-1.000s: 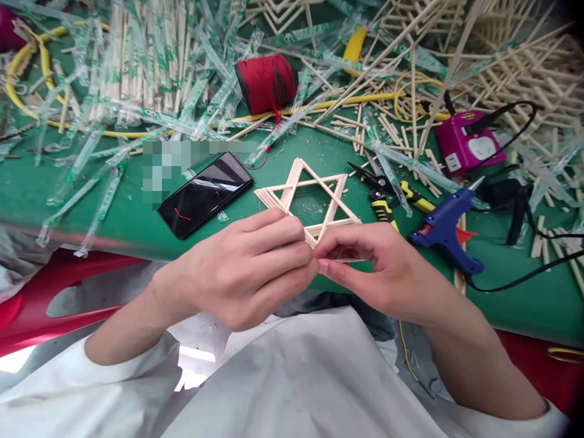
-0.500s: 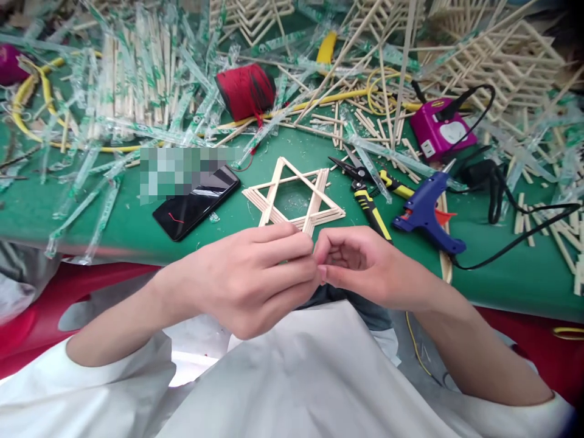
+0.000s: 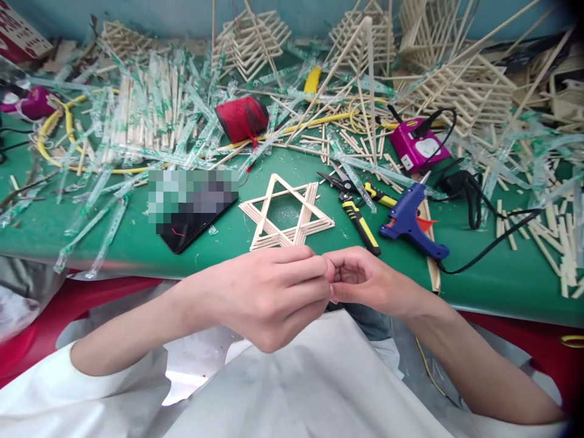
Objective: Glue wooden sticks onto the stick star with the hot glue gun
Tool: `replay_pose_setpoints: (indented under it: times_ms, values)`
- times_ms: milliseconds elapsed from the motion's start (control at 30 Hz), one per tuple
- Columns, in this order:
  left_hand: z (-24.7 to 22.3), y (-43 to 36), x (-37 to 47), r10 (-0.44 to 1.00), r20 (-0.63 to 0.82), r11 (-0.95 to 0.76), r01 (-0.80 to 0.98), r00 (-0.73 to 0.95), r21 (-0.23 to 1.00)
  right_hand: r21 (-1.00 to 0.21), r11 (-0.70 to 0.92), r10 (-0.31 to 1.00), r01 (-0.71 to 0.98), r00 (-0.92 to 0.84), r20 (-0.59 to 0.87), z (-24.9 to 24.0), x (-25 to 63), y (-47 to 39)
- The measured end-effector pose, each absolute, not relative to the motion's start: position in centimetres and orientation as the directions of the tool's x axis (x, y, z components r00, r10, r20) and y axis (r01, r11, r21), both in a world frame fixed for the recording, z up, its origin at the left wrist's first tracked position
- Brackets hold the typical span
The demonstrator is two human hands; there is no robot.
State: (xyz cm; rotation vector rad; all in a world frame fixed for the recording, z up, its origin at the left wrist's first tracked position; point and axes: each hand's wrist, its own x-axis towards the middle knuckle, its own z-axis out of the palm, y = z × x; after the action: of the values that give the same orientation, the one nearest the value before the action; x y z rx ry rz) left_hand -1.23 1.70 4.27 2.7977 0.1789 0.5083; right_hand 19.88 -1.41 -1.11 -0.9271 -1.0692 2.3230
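My left hand (image 3: 278,295) and my right hand (image 3: 365,280) meet fingertip to fingertip in front of the table's near edge. Both have their fingers curled in a pinch, and whatever lies between the tips is hidden or too small to make out. Just beyond them a six-pointed star of thin wooden sticks (image 3: 298,228) lies flat on the green table (image 3: 137,240). Pliers with black and yellow handles (image 3: 358,222) rest to its right, beside a blue glue gun (image 3: 410,219) with an orange trigger. A black phone (image 3: 201,222) lies left of the star.
Behind the star sits a spool of red cord (image 3: 241,118). Wrapped chopsticks (image 3: 150,109) and clear wrappers pile up at the back left. A purple power socket (image 3: 417,146) with a black cable stands at the right. Stacked stick frames (image 3: 460,94) line the back.
The view has tilted up, showing more of the table's back and the wall. My hands stay joined at the fingertips in nearly the same pose.
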Motion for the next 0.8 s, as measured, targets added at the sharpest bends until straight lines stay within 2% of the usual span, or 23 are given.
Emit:
replay_pose_setpoints:
  times_ms: [133,200,233,300,367,400,467,533,633,800]
  values:
    - [4.4,2.0,0.2,0.145,0.347,-0.964,0.053,0.926,0.262,-0.805,-0.572,0.691,-0.157,-0.622,-0.368,-1.3,21.1,-2.4]
    - [4.3,2.1,1.1,0.176,0.332,-0.963,0.092,0.927,0.254,-0.835,-0.52,0.759,-0.179,-0.546,-0.355,-1.4,22.1,-2.9]
    - [4.2,2.1,1.6,0.247,0.327,-0.945,0.152,0.912,0.289,-0.857,-0.479,0.804,-0.188,-0.485,-0.344,-1.6,22.6,-3.0]
    - [3.6,1.9,2.9,0.51,0.315,-0.822,0.347,0.8,0.451,-0.893,-0.392,0.894,-0.22,-0.321,-0.313,-2.0,23.6,-3.3]
    - [2.8,1.8,4.6,0.78,0.195,-0.563,0.531,0.594,0.634,-0.903,-0.331,0.942,-0.273,-0.151,-0.299,-2.6,24.4,-3.5]
    - [2.4,1.8,5.6,0.841,0.077,-0.445,0.606,0.535,0.659,-0.901,-0.307,0.951,-0.305,-0.07,-0.301,-3.0,24.7,-3.5]
    - [1.7,2.0,7.9,0.834,-0.189,-0.342,0.755,0.518,0.56,-0.9,-0.264,0.952,-0.348,0.058,-0.302,-3.6,25.2,-3.6]
    - [1.0,2.4,10.1,0.791,-0.363,-0.357,0.853,0.493,0.381,-0.908,-0.214,0.947,-0.36,0.152,-0.284,-4.1,25.7,-3.6]
    - [0.0,3.2,12.8,0.802,-0.413,-0.351,0.9,0.431,0.257,-0.921,-0.149,0.935,-0.359,0.252,-0.25,-4.7,26.3,-3.8]
    - [-1.1,3.4,14.8,0.869,-0.403,-0.243,0.956,0.289,0.163,-0.935,-0.085,0.887,-0.344,0.401,-0.229,-5.1,26.7,-4.2]
